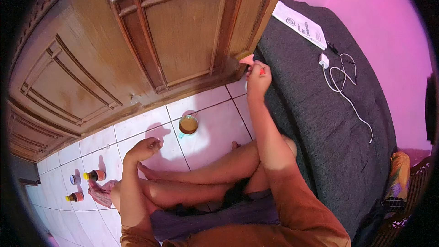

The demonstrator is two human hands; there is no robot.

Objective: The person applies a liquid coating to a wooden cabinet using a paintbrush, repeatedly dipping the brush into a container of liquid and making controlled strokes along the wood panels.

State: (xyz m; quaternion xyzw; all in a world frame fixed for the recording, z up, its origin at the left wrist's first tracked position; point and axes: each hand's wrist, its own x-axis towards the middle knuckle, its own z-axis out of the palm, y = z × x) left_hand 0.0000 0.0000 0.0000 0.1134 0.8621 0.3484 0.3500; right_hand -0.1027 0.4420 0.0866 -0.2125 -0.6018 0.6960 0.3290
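White tiled floor [137,126] bearing glass mug [188,125]; panelled wooden front [183,41]; pink wall [370,13]. Right hand [259,80]: fingers clamped on red object [262,71]. Left hand [144,150]: fingers curled together.

Watching remotely, I get a fairly bright view with a magenta cast, strongest on the pink wall [366,13] at 2 o'clock. Near 8 o'clock, shadows of the left hand [145,149] and small bottles [94,175] stretch roughly toward 12, so the light seems to come from high up, around 6. Pale floor tiles [137,126] reflect it brightly; dark grey fabric [329,110] at 3 o'clock absorbs it. I see the wooden cabinet [187,36] clearly at 11, though it smears beside the right hand [259,80], between 1 and 2. Fisheye distortion bows straight edges outward, black rings my view, and the bottles look soft.
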